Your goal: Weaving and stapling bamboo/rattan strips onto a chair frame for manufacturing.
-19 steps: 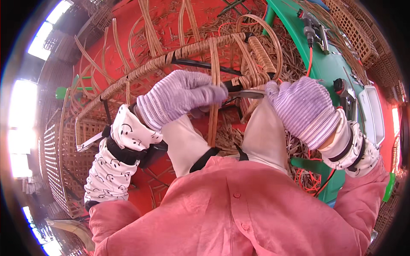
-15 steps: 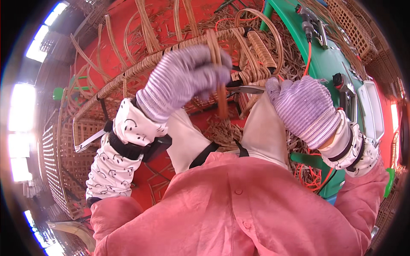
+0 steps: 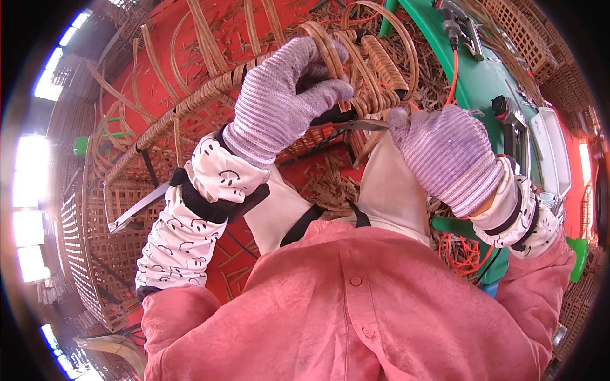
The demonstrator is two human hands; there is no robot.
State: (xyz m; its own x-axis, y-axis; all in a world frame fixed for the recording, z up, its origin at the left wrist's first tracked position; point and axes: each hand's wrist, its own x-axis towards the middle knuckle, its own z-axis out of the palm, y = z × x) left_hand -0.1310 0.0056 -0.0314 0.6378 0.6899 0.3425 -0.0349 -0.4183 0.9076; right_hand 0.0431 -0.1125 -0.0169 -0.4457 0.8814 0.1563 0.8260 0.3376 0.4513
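Rattan strips (image 3: 327,49) arch at upper centre, grasped by our left hand (image 3: 283,95); centre-right, our right hand (image 3: 445,152) curls beside a metal blade (image 3: 370,126), its hold unclear to us.

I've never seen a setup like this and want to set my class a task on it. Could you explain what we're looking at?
There is no machine here: a person works with their own two hands, in striped lilac gloves. The view comes from a wide fisheye camera on their head, looking down, so straight edges bend near the rim.

The left hand holds a loop of cane strips. The right hand appears to grip a thin metal blade; its handle is hidden.

In front is a cane-wrapped frame. Loose cane scraps lie on the red floor. On the right, tools rest on a green table.
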